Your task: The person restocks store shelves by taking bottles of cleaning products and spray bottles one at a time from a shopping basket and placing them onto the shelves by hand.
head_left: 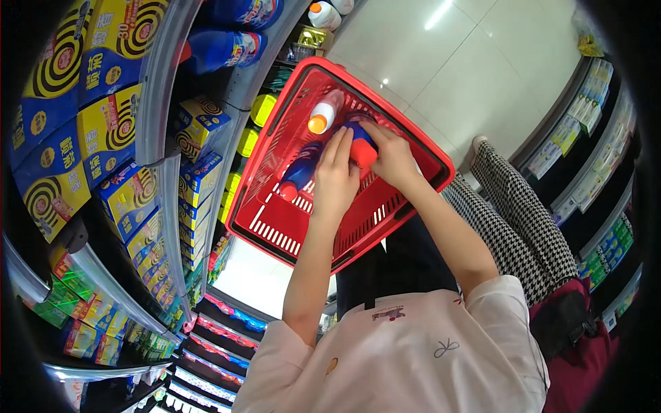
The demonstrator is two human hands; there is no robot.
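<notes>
A red shopping basket (275,131) holds several bottles. My right hand (391,157) is closed around the side of a blue bottle with a red cap (363,150). My left hand (337,168) presses against the bottle's other side, fingers together, so it is gripped between both hands. To the left of my left hand lies a second blue bottle with a red cap (301,169). A white bottle with an orange cap (325,112) rests near the far side of the basket. My fingers hide part of the held bottle.
Shelves of blue-and-yellow mosquito coil boxes (113,124) rise on the left, with large blue bottles (227,51) above. Close by on the right stands a person in checked trousers (516,206) with a dark red garment (578,351). Beyond is another shelf (578,144).
</notes>
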